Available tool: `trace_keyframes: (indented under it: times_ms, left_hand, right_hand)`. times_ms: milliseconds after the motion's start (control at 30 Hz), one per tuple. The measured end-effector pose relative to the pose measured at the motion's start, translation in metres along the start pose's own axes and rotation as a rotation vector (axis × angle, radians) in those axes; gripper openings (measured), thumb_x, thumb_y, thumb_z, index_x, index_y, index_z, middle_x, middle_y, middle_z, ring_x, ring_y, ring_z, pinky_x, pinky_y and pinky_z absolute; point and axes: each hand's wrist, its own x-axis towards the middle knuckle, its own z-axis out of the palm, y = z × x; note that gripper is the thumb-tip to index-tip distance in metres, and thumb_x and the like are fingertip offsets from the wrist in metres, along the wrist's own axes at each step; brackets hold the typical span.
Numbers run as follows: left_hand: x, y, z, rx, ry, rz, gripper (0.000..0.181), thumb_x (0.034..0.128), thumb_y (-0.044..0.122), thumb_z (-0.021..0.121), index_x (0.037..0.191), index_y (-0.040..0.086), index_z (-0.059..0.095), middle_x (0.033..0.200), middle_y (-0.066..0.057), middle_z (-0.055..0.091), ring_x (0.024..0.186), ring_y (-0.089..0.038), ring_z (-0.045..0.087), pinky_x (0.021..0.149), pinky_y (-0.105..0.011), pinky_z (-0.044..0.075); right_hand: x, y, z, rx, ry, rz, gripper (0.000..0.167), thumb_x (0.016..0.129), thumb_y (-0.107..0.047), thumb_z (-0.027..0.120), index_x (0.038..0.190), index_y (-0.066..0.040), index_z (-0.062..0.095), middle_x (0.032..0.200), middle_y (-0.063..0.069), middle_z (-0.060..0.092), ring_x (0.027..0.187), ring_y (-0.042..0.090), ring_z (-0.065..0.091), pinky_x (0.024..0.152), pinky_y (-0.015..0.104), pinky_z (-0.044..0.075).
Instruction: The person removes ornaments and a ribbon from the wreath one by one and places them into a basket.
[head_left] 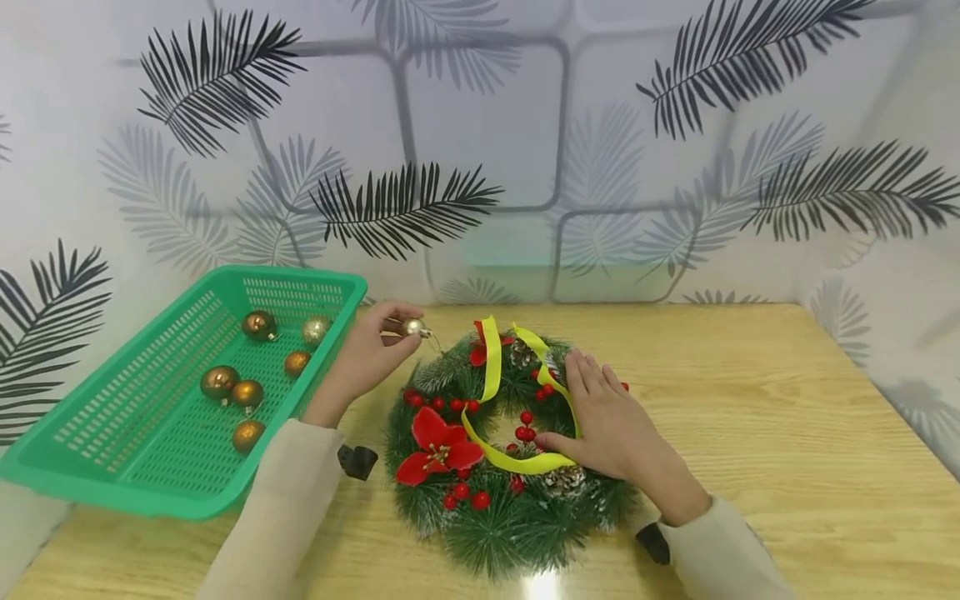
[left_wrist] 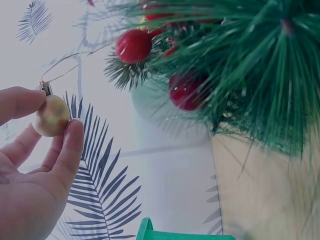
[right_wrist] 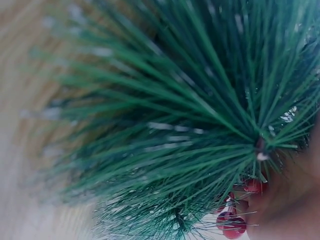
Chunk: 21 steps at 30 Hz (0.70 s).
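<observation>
Between thumb and fingers, my left hand (head_left: 378,346) pinches a small gold bauble (head_left: 415,327) beside the wreath's upper left. In the left wrist view the bauble (left_wrist: 51,116) has a metal cap and a thin thread loop (left_wrist: 75,59) trailing toward the greenery. The green wreath (head_left: 487,529) lies on the table, dressed with a red poinsettia (head_left: 437,448), red berries (head_left: 470,497), pine cones and a loose yellow ribbon (head_left: 525,461). My right hand (head_left: 611,417) rests on the wreath's right side with fingers straight. Pine needles (right_wrist: 175,115) fill most of the right wrist view.
At the left stands a green plastic basket (head_left: 157,496) holding several bronze, orange and gold baubles (head_left: 220,382). Its right wall is close to my left forearm. A wall with a feather pattern (head_left: 480,125) rises behind the wooden table (head_left: 750,400).
</observation>
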Motion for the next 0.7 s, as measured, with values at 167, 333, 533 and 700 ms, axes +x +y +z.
trace_keyframes:
  times_ms: [167, 333, 533, 700]
  left_hand:
    - [0.000, 0.000, -0.006, 0.027, 0.008, -0.009, 0.030, 0.0916, 0.005, 0.057, 0.121, -0.003, 0.057, 0.114, -0.022, 0.057, 0.104, -0.035, 0.059, 0.091, -0.046, 0.052]
    - [0.000, 0.002, -0.012, 0.034, 0.011, -0.015, 0.030, 0.0923, 0.006, 0.057, 0.121, -0.001, 0.057, 0.115, -0.021, 0.056, 0.105, -0.034, 0.059, 0.092, -0.046, 0.051]
    - [0.001, 0.009, -0.016, 0.049, 0.017, 0.007, 0.029, 0.0921, 0.005, 0.057, 0.120, -0.003, 0.055, 0.116, -0.022, 0.055, 0.104, -0.034, 0.058, 0.092, -0.047, 0.050]
    - [0.002, 0.012, -0.022, 0.074, 0.012, -0.025, 0.031, 0.0919, 0.005, 0.057, 0.121, -0.003, 0.054, 0.117, -0.021, 0.054, 0.105, -0.033, 0.057, 0.093, -0.046, 0.050]
  right_hand:
    - [0.000, -0.001, -0.002, 0.007, -0.011, 0.004, 0.105, 0.085, -0.065, 0.055, 0.149, 0.008, 0.015, 0.156, 0.026, 0.016, 0.144, 0.039, 0.020, 0.117, 0.052, 0.020]
    - [0.001, -0.001, 0.000, 0.008, -0.013, 0.001, 0.105, 0.085, -0.064, 0.055, 0.149, 0.008, 0.015, 0.156, 0.026, 0.016, 0.143, 0.040, 0.020, 0.117, 0.052, 0.020]
    - [0.000, 0.000, 0.000, 0.007, 0.001, -0.006, 0.105, 0.085, -0.064, 0.055, 0.148, 0.009, 0.015, 0.155, 0.027, 0.017, 0.143, 0.040, 0.021, 0.116, 0.052, 0.021]
    - [-0.001, 0.000, -0.001, 0.017, 0.001, -0.011, 0.105, 0.085, -0.065, 0.055, 0.148, 0.010, 0.016, 0.155, 0.027, 0.017, 0.143, 0.040, 0.021, 0.116, 0.053, 0.021]
